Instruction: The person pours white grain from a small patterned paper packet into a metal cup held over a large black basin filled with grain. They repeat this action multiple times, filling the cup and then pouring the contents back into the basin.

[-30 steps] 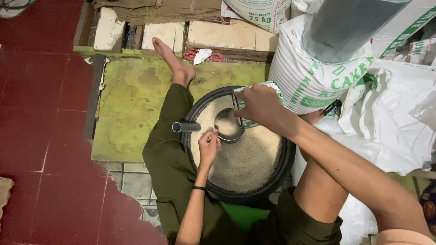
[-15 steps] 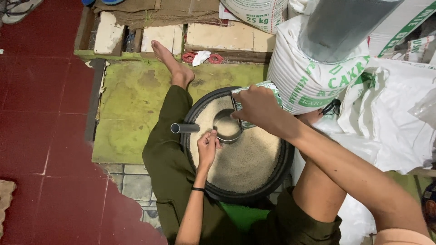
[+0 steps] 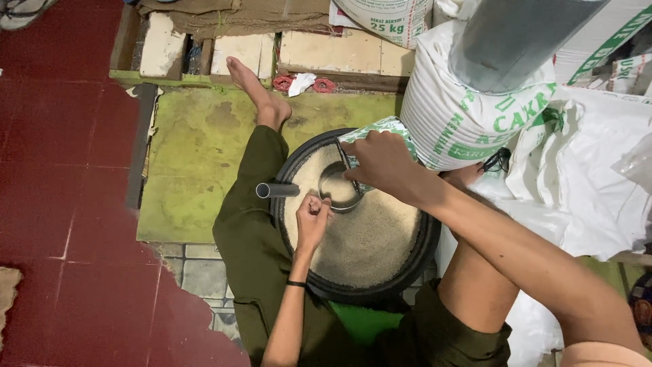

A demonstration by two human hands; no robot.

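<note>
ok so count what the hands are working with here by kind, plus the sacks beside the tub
hands: 2 (left hand, right hand)
black tub of grain: 1
metal scoop: 1
small green-and-white bag: 1
big white sacks: 2 (near sack, far sack)
total: 7

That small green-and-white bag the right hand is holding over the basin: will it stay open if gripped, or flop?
Probably floppy: the small bag looks thin and creased, its mouth pinched open by the right hand. Likely light now, heavier as the scoop adds grain. It may sag or spill if released.
</note>
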